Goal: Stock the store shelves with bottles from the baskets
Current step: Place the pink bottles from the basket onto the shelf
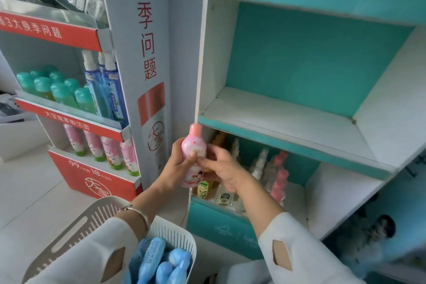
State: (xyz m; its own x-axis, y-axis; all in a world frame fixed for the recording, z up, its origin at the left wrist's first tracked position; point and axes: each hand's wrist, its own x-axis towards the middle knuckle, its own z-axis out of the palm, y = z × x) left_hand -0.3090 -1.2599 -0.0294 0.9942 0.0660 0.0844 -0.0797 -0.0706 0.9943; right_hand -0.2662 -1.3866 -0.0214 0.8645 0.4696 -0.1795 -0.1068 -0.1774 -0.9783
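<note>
A pink bottle (193,145) with a pink cap stands upright in the air at the left edge of the teal and white shelf unit (288,108). My left hand (178,163) grips its body from the left. My right hand (222,167) pinches its label from the right. Behind the hands, the lower shelf holds several pink, clear and yellow bottles (280,175). A white slotted basket (175,235) at the bottom holds several blue bottles (161,263).
The middle shelf board (276,113) of the teal unit is bare. To the left stands a red and grey display rack (92,175) with green-capped bottles, blue spray bottles and pink bottles. A white tiled floor lies below.
</note>
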